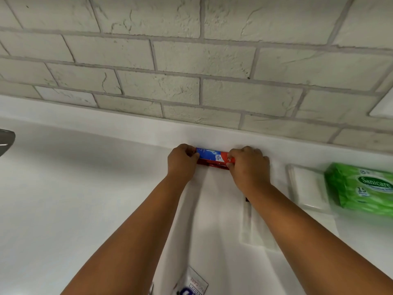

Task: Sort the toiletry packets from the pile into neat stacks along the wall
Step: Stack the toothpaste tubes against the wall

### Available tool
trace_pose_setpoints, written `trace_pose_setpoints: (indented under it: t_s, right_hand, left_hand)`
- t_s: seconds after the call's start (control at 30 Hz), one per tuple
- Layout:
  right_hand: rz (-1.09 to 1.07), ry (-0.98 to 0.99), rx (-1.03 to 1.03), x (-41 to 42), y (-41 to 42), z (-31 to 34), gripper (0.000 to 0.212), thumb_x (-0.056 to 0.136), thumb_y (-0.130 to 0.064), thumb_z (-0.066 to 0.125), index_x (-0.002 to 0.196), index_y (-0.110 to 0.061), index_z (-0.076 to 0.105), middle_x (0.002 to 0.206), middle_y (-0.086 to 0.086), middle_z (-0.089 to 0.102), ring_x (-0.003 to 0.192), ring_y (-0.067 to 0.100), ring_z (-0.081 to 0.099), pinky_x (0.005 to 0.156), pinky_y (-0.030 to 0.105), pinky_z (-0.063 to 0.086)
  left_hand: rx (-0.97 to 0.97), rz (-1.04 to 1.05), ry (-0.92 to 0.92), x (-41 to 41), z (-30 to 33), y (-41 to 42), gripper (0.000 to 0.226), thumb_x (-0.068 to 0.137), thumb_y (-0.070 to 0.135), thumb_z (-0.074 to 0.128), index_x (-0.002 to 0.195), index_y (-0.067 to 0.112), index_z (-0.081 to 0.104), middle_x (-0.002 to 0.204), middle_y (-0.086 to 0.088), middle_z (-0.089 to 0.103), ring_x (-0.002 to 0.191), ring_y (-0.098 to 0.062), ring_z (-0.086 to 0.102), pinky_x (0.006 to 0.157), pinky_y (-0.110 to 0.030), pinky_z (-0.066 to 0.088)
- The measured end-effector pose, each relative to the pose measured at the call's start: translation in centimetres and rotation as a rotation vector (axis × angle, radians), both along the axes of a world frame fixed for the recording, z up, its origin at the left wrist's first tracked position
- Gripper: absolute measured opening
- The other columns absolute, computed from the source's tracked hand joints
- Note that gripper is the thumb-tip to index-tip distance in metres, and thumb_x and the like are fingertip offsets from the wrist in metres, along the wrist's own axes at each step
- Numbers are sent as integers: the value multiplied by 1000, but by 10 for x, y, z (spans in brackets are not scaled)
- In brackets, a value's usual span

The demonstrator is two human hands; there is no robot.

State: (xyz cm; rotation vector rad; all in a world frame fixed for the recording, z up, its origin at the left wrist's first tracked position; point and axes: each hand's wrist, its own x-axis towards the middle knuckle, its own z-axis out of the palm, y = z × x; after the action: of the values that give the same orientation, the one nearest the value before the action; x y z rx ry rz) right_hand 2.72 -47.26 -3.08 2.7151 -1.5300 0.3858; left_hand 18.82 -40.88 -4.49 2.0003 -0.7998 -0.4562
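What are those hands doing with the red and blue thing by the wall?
A person is tidying toiletry packets on a white counter. The left hand and right hand each grip one end of red and blue packets, setting them against the brick wall. A green wipes pack and a clear packet lie to the right. Another packet waits near the bottom.
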Motion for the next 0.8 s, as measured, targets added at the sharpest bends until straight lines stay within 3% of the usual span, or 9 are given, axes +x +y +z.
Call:
trace_pose_setpoints:
  t_s: [0.27,0.47,0.63,0.73,0.8]
  right_hand:
    - [10,35,-90,0,2,-8,35,84,-37,67,115,-21,61,114,12,50,104,29,47,84,42,43]
    - [31,-46,-65,-4,7,0,34,85,-38,65,113,-19,60,113,9,50,104,27,46,82,40,42]
    - [35,-142,79,-16,35,17,35,89,-40,58,120,-24,57,119,4,48,110,25,43,89,36,38]
    - [65,-176,187,-25,64,23,35,89,-44,58,120,-29,58,127,2,49,118,25,44,98,37,40]
    - [99,-187,251,-32,90,23,34,88,-46,60,117,-29,61,125,2,52,116,25,47,95,37,44]
  left_hand:
    - [16,-8,-29,-1,-5,-4,23,90,18,63,112,12,64,113,-4,67,103,-18,61,87,-25,47]
    - [-12,-4,-2,0,2,4,28,94,27,58,118,12,60,116,-4,64,104,-15,58,70,-16,42]
    - [-2,-22,-64,-4,13,35,29,93,32,59,115,14,62,113,0,64,98,-11,57,71,-17,41]
    - [8,-70,-57,-14,18,67,25,91,32,60,107,14,67,110,1,66,97,-13,61,78,-21,43]
    - [34,-120,-61,-24,19,94,23,91,31,61,104,14,68,108,2,67,92,-12,61,74,-18,43]
